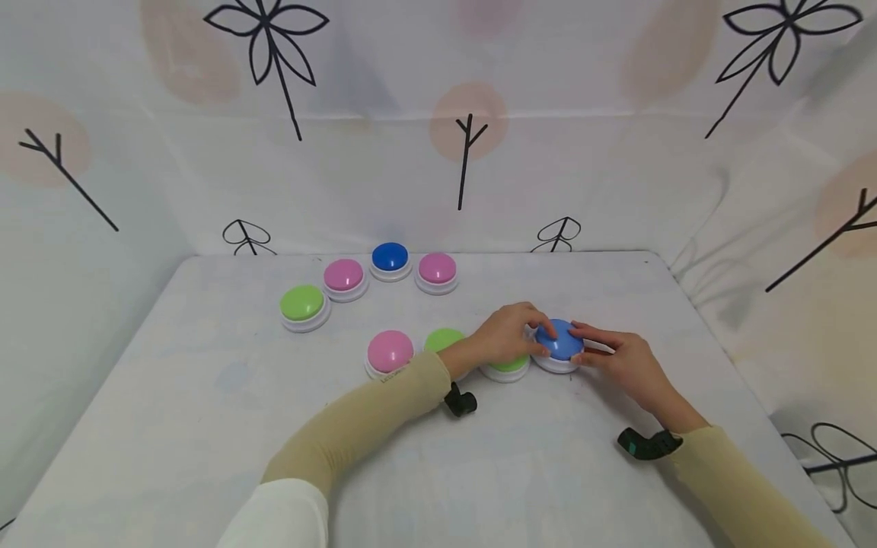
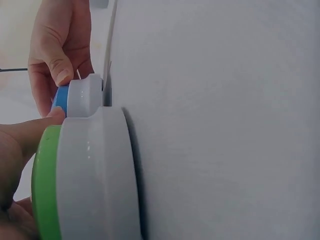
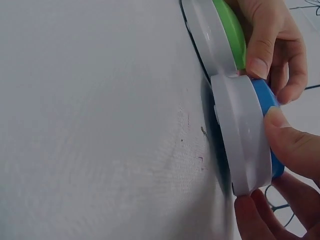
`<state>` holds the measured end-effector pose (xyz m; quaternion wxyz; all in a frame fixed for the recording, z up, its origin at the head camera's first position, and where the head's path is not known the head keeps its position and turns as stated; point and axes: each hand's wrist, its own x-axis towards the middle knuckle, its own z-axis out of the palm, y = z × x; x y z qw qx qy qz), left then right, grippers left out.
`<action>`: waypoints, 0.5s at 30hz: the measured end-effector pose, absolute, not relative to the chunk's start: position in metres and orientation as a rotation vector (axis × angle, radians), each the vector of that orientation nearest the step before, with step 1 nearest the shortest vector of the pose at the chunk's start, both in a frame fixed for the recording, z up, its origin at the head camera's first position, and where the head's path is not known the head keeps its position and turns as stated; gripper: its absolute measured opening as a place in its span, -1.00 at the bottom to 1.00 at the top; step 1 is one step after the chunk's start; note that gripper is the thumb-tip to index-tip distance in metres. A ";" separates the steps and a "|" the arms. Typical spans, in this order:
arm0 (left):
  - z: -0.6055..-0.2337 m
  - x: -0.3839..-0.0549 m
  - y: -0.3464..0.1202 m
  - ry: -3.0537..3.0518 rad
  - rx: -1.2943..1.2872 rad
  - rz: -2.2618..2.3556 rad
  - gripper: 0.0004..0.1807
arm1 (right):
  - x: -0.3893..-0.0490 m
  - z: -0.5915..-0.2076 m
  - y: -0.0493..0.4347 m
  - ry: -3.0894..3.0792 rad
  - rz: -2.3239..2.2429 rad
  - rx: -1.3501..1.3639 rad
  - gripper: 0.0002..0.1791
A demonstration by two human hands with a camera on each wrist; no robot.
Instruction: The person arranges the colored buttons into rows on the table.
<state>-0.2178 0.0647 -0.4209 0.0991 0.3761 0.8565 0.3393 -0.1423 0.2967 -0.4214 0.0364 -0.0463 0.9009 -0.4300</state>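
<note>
A blue dome push button with a white base is at the right end of the front row. My left hand reaches across the row and grips its left side, fingertips on the dome. From the right, my right hand holds the same button by dome and base, thumb on the blue part in the right wrist view. A green push button stands right beside it, partly under my left hand in the head view. In the left wrist view the blue button shows behind the green one.
Further left in the front row are another green button, partly behind my left wrist, and a pink button. Behind them, green, pink, dark blue and pink buttons form an arc. Patterned cloth backs the white table.
</note>
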 end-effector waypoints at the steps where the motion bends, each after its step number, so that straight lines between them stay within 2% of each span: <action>1: -0.421 -0.217 0.065 2.535 1.121 0.995 -0.80 | -0.142 -0.422 0.297 2.769 -1.324 -0.144 -0.38; 15: -0.422 -0.218 0.065 2.573 1.139 0.918 -0.71 | -0.140 -0.425 0.296 2.812 -1.287 -0.170 -0.37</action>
